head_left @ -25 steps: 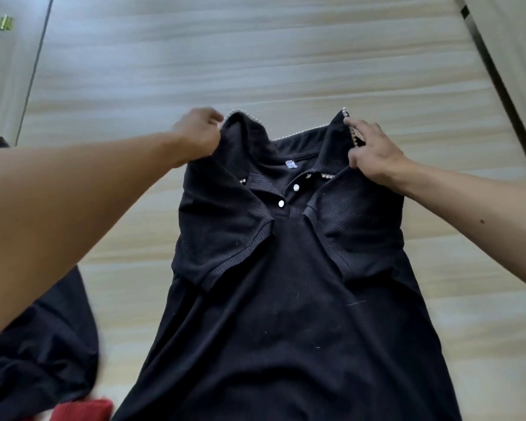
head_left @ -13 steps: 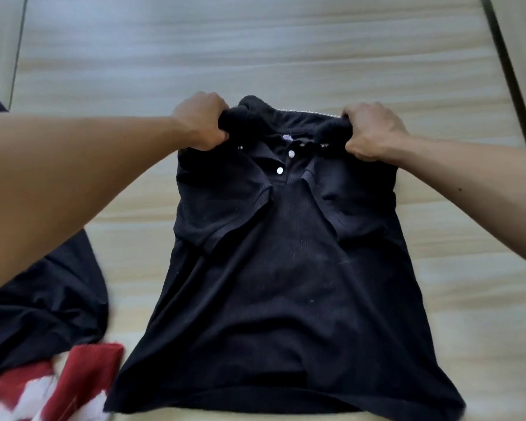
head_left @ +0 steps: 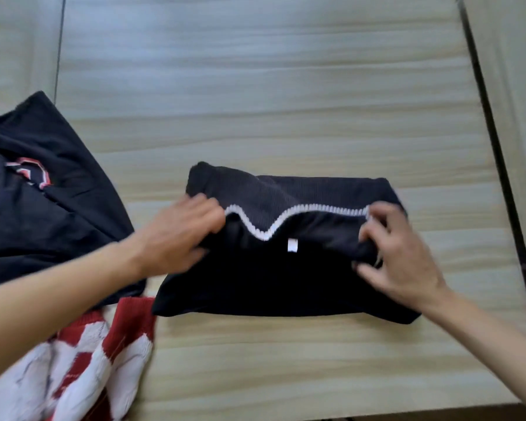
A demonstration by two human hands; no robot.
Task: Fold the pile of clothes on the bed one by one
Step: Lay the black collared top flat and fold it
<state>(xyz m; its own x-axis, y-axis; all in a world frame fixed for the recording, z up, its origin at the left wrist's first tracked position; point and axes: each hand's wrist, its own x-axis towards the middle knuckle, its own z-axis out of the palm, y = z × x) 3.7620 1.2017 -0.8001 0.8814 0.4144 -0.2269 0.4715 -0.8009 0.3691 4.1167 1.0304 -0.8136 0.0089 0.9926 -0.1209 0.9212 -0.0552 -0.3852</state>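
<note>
Both hands are on the shirt: my left hand lies over its left end with the fingers curled onto the cloth beside the white trim, though blur keeps me from telling whether it pinches or only presses; my right hand has fingers and thumb bent around a bunched fold at the right end, so I read that as a light grasp. Between the two hands the shirt lies doubled into a wide, low packet on the bed, the trimmed collar edge sagging in a V above a small white label. I judge it light and wholly limp, a ribbed knit that will droop and slide open wherever it is not held, so one hand alone would let the far end spill. It looks neither slippery nor fragile, though the trim could snag if dragged. For the next fold I would take it by the two ends, thumb under and fingers over all layers at once, not by the collar, which would only lift the top layer. Just beyond my left hand a dark garment with a red and white patch lies crumpled, and nearer me below my left forearm sits a red and white knit, both apparently unfolded. Past my right hand a dark strip runs along the bed's side.
</note>
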